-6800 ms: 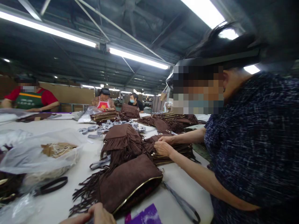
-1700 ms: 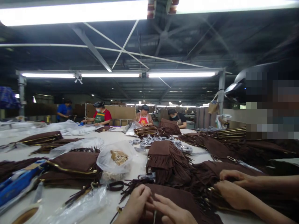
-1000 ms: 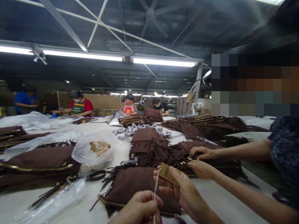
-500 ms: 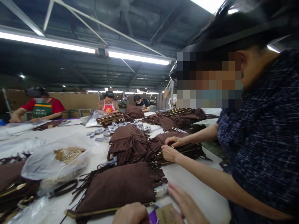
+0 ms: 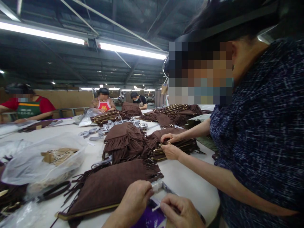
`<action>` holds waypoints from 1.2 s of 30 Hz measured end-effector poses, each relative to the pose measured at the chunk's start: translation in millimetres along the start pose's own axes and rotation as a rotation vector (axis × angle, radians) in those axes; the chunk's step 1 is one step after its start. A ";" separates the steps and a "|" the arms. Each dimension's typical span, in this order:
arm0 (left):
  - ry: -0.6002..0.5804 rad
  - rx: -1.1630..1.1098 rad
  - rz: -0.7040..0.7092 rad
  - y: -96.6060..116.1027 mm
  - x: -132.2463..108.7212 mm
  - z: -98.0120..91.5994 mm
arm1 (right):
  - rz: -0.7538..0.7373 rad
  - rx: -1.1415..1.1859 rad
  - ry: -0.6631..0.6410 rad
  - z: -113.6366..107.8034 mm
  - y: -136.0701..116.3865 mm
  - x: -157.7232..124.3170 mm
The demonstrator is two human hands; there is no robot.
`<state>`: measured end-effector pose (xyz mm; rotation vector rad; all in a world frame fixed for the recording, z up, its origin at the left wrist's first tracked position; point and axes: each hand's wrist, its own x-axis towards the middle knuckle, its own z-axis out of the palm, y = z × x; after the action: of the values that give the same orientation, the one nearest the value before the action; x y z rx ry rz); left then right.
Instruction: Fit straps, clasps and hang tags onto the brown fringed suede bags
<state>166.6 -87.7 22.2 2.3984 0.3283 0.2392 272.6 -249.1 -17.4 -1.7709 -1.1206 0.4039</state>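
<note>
A brown suede fringed bag (image 5: 106,186) lies flat on the white table (image 5: 187,180) right in front of me, its gold zip edge toward me. My left hand (image 5: 134,201) is closed in a pinch at the bag's right corner, by a small clear-wrapped fitting (image 5: 158,185). My right hand (image 5: 181,210) is closed just beside it, pinching a thin white string (image 5: 155,208). Something purple (image 5: 148,218) sits under both hands. No tag shows in this view.
A co-worker in a dark patterned top (image 5: 258,136) stands close on my right, both hands on a stack of brown bags (image 5: 175,145). A clear plastic bag of tags (image 5: 45,161) lies at left. More fringed bags (image 5: 123,141), straps and other workers fill the far table.
My head has dipped and turned slightly. My left hand has come up onto the bag's corner and my right hand has closed on the string. The brown card tag has dropped out of sight.
</note>
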 end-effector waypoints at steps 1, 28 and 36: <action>0.036 0.177 0.024 -3.4 4.6 -0.7 | 0.005 -0.022 0.028 -3.4 -1.3 3.6; -0.075 0.030 -0.018 -35.8 28.5 -4.7 | 0.023 0.286 -0.017 9.0 11.0 52.7; -0.180 -0.218 -0.050 -37.8 28.7 -18.6 | -0.107 0.088 0.134 21.8 16.0 44.6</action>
<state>182.6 -40.2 13.3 2.1743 0.2638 0.0338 289.1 -201.9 -32.5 -1.6285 -1.0805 0.2622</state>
